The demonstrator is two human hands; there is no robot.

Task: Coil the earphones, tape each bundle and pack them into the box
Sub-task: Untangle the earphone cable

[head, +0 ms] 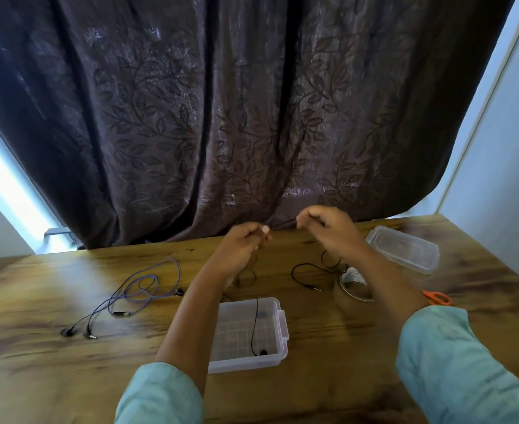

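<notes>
**Head view: both hands pinch the black earphone cable above the worktop**

We see the left hand (241, 250) and the right hand (330, 231) raised side by side at the centre of the frame, each with its fingers (264, 230) curled and pinching the cable of the black earphones (282, 224). A short stretch of cable runs taut between the two hands.

More of the cable loops on the worktop (53, 377) below the right hand, ending in a plug. Another strand hangs below the left hand into the clear box (246, 362) at lower centre, where an earbud lies on the box floor.

The purple earphones (142, 292) lie loose and uncoiled at centre left, well apart from the box, their buds toward the lower left.

A tape roll (351, 290) stands just under the right forearm. The box lid (403, 252) rests at the right of the frame, and the orange scissors (437, 298) show just past the right forearm.

A dark leaf-patterned curtain (221, 117) fills the upper frame. Teal sleeves (454, 362) cover both arms.
</notes>
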